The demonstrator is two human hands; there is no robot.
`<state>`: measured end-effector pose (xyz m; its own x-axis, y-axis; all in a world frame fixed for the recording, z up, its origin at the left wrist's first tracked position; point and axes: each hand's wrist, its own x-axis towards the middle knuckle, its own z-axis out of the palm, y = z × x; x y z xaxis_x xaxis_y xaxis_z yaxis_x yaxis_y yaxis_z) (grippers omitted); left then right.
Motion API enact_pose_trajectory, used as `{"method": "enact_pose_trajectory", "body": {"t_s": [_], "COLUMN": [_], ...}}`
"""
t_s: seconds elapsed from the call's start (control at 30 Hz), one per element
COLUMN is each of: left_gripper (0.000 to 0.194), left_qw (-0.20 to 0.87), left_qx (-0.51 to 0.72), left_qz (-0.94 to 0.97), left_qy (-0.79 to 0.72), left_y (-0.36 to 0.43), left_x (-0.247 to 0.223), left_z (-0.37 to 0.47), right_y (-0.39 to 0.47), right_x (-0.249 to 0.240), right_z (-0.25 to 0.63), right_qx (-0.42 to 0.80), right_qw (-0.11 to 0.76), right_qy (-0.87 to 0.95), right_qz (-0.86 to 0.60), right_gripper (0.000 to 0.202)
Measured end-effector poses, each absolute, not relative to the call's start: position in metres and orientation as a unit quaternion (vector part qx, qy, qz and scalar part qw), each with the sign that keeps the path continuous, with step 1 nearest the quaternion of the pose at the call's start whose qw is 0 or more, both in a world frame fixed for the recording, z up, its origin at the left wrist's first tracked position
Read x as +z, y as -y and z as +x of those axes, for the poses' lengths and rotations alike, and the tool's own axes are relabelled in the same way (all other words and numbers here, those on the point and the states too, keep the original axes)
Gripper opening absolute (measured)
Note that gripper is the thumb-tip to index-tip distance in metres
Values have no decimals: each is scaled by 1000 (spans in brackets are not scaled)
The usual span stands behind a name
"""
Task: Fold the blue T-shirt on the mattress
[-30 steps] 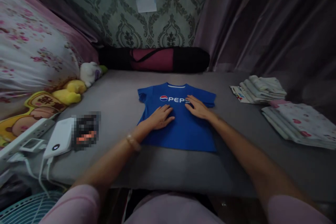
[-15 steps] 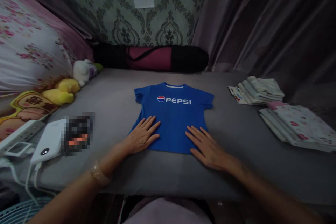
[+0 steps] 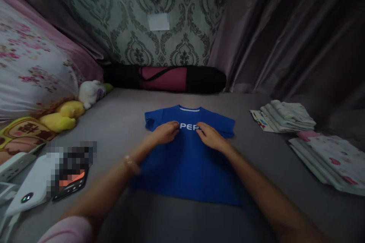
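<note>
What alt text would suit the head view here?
Both hands, left hand and right hand, rest flat on the chest of a blue Pepsi T-shirt spread on a grey surface. Folded cloths lie to the right, plush toys to the left.

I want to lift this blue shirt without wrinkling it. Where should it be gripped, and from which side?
Probably at the two shoulder seams, pinched from the near side. The blue shirt lies flat, face up, collar toward the wall, and the left hand and right hand rest on its chest just below the shoulders. Held there, the hem would hang straight down.
</note>
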<state>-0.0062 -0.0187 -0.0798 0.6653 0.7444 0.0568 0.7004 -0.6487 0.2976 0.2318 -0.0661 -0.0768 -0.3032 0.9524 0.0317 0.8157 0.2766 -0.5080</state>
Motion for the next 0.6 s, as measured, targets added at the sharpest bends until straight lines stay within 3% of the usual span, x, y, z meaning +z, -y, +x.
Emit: {"method": "enact_pose_trajectory", "body": {"t_s": [0.1,0.23,0.6], "left_gripper": [40,48,60], "left_qw": [62,44,41], "left_qx": [62,72,66], "left_qz": [878,852,800], "left_qy": [-471,-517,-595], "left_y": [-28,-69,-95], "left_x": [-96,-120,-141], "left_z": [26,37,30], "right_y": [14,-13,-46], "right_x": [-101,-123,-128], "right_z": [206,196,250], "right_qx": [115,102,68], "right_qw": [118,80,60], "right_qy": [750,744,765], "right_qz": [-640,-656,-637], "right_gripper": [55,69,71]}}
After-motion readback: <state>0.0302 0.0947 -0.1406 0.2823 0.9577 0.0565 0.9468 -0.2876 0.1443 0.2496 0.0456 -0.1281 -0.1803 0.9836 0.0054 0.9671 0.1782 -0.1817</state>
